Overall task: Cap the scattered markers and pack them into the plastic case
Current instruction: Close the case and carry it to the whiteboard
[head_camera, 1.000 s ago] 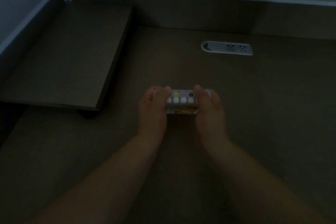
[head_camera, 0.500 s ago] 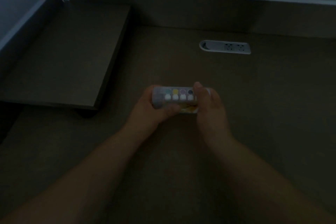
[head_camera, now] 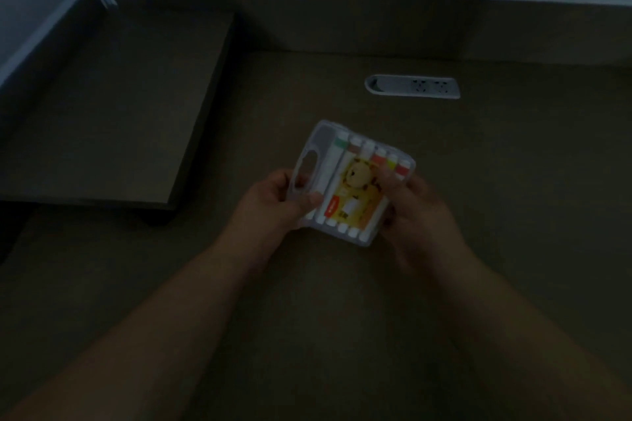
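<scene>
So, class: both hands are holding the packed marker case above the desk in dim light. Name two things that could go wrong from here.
1. The plastic case is held only at its edges by the left hand and right hand; it could slip and drop onto the desk.
2. I cannot tell whether the lid is latched; if not, tilting might spill the markers.

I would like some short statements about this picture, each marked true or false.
1. Both hands hold the plastic case. True: the left hand and the right hand hold it.
2. The case is empty. False: markers lie in a row inside.
3. A socket panel sits in the table beyond the case. True.
4. Loose markers lie on the table. False: none shows.
</scene>
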A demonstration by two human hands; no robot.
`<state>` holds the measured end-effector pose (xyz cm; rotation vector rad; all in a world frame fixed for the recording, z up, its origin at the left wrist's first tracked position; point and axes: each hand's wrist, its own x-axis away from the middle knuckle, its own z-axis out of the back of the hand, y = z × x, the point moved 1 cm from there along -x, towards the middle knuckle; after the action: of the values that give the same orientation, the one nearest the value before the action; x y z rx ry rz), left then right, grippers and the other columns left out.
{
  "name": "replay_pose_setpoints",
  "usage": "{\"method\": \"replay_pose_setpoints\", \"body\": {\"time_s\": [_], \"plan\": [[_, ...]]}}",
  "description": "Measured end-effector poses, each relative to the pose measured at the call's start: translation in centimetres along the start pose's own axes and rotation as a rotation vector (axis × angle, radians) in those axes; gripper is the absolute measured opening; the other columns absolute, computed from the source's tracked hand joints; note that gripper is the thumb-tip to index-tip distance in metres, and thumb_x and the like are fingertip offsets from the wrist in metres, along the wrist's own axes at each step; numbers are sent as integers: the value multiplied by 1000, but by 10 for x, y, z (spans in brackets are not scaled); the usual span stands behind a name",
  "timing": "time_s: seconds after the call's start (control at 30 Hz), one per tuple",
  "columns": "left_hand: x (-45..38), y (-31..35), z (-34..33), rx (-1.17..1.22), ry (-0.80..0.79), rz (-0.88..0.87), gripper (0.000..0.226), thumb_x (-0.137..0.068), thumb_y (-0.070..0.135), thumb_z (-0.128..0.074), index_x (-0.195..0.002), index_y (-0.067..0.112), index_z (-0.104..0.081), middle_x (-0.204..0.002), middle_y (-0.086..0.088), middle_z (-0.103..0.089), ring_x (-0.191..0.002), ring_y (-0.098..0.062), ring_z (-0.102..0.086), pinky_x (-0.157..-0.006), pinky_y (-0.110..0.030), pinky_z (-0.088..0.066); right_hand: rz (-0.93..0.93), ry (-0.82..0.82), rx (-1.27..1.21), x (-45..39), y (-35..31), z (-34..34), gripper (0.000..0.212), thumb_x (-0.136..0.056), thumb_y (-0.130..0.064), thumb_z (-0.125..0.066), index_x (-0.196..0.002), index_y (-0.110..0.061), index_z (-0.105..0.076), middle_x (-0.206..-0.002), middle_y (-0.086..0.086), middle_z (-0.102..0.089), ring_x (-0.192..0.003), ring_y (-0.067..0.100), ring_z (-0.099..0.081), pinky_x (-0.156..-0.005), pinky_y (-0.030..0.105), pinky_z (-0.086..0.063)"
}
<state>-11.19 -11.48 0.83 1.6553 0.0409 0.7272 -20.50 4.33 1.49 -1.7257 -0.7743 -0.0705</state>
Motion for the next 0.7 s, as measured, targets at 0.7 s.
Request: {"method": "replay_pose_setpoints", "body": {"time_s": [0.7], "plan": [[-7,33,-55,90,-109,38,45,-65,23,-74,-108,15,-64,-99,-11,-76,-92,-33,-74,-84,-60,-57,19,-6,176,20,-37,65,56,-71,-11,-73,-125,-12,-59,-113,8,-72,-100,26,-71,-87,46,-57]]}}
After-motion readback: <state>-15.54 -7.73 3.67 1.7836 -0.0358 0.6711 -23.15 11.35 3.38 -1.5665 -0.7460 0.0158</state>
